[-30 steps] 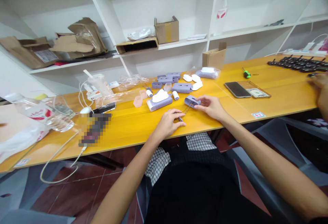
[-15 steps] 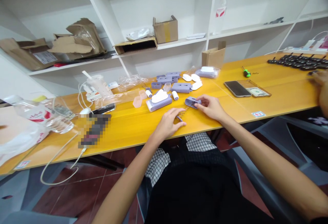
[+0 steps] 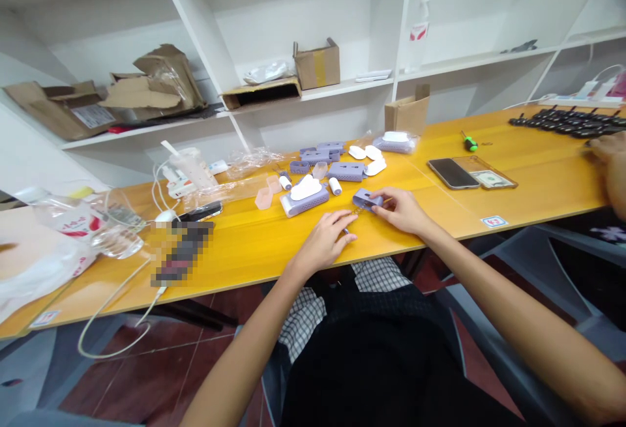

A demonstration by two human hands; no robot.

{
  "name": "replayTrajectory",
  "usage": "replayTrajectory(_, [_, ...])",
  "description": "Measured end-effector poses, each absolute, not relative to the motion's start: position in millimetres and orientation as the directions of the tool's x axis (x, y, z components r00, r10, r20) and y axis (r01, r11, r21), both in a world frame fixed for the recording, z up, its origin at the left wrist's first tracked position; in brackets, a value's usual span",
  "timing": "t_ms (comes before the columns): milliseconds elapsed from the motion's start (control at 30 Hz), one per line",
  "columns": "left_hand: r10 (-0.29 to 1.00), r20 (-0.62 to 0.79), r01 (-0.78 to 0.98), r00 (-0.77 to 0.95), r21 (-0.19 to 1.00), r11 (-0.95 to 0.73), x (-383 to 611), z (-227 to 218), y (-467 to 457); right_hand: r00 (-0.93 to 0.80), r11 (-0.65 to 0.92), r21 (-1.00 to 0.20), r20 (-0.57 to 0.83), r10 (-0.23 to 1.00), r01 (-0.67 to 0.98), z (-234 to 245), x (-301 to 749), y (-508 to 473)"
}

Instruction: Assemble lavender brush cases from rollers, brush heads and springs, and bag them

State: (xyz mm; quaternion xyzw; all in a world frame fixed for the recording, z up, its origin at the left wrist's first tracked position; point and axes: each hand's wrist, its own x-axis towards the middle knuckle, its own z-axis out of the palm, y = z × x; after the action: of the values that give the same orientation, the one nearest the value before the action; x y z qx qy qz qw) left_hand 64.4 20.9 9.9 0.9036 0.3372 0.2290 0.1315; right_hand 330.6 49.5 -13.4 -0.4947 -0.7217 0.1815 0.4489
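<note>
My right hand [image 3: 403, 210] pinches a hollow purple plastic casing [image 3: 366, 199] just above the table, its open side toward me. Just left of it, my left hand [image 3: 323, 242] is curled around a small purple piece [image 3: 347, 230], mostly hidden by the fingers. A thin chain-like strand [image 3: 358, 209] runs between the piece and the casing. Beyond my hands lies a purple case with a white cloud-shaped top [image 3: 306, 193], beside a small white cylinder [image 3: 335, 186]. More purple casings [image 3: 346, 171] and white cloud-shaped pieces [image 3: 375, 166] are spread farther back.
A phone [image 3: 452, 173], a clear case with a banknote [image 3: 493, 178] and a green-and-black screwdriver [image 3: 470, 144] lie to the right. At left are a water bottle [image 3: 81, 221] and a white cable [image 3: 102, 306]. Another person's hand [image 3: 611, 153] is near black parts [image 3: 567, 120] at far right.
The view has tilted slightly, so the scene sits a little lower. My left hand has come slightly nearer the casing; my right hand still holds the casing.
</note>
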Motion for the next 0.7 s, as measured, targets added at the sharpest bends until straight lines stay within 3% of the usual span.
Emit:
replayTrajectory(200, [0.644,0.323,0.52,0.694,0.393,-0.758,64.0,8.2,23.2,-0.188,0.51,-0.634,0.505,0.842,0.582,-7.9,327.4,44.2])
replayTrajectory(700, [0.711,0.357,0.596,0.605,0.39,-0.702,66.6,5.0,22.4,-0.096,0.424,-0.675,0.467,0.879,0.604,-11.6,327.0,47.8])
